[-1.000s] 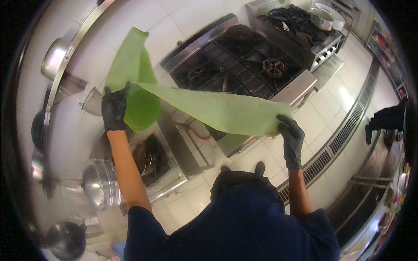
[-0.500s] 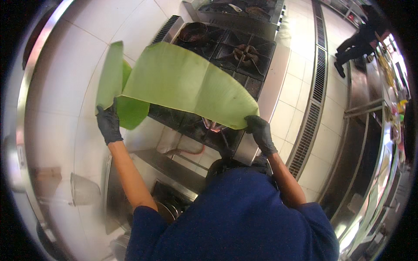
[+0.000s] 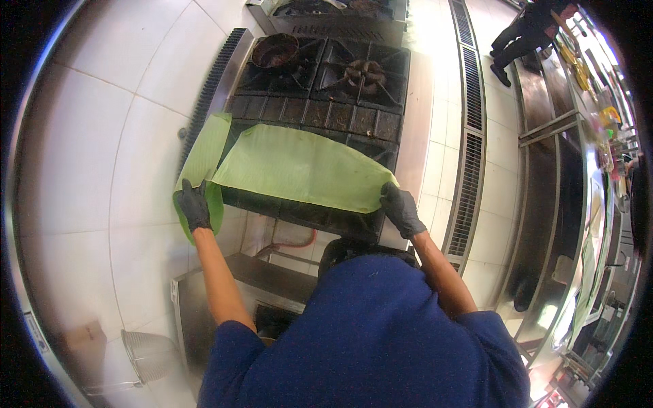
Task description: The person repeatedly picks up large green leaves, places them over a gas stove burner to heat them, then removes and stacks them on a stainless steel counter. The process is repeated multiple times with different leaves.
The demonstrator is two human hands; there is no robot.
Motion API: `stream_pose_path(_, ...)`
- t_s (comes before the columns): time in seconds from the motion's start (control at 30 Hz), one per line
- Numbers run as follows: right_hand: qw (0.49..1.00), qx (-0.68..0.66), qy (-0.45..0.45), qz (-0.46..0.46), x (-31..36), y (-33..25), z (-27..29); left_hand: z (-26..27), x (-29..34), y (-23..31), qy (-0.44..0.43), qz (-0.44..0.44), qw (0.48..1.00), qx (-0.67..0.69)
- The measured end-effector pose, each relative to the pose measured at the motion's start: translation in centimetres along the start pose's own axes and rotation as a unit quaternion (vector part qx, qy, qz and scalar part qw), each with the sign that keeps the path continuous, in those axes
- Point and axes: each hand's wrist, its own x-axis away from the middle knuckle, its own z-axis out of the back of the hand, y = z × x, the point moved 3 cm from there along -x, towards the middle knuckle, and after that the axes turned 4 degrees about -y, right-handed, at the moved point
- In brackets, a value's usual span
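A long green banana leaf (image 3: 306,166) stretches between my two black-gloved hands, over the near part of a black gas stove (image 3: 282,112). My left hand (image 3: 194,206) pinches it toward its left end, where the leaf folds and a flap hangs down beside the fingers. At the right end, my right hand (image 3: 403,209) grips the corner, above the stove's steel front edge. The leaf hides the burners beneath it, so I cannot tell whether it touches the grates.
A dark pan (image 3: 275,51) sits on the far left burner, beside a bare burner (image 3: 364,76). A wire strainer (image 3: 148,353) hangs on the tiled wall at left. Along the floor on the right runs a drain grate (image 3: 473,95). Beyond it, a person (image 3: 527,37) stands by a steel counter (image 3: 551,129).
The leaf has come down nearer the stove and lies flatter. My left hand has moved slightly right and lower. Its grip and my right hand's both stay on the leaf. The view has shifted.
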Motion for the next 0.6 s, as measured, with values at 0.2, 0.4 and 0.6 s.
stream_pose_path(0.2,0.999,0.027,0.028,0.013,0.6,1.1,-0.9,0.0,1.3,-0.8,-0.028,0.025,0.990,-0.139)
stream_pose_path(0.4,0.995,0.061,0.041,0.074,0.8,0.6,-0.5,-0.1,1.9,0.0,-0.074,0.096,0.990,-0.070)
stream_pose_path(0.6,0.988,0.135,0.002,0.072,0.4,0.8,-0.4,-0.9,1.6,-1.8,-0.034,0.174,0.952,0.249)
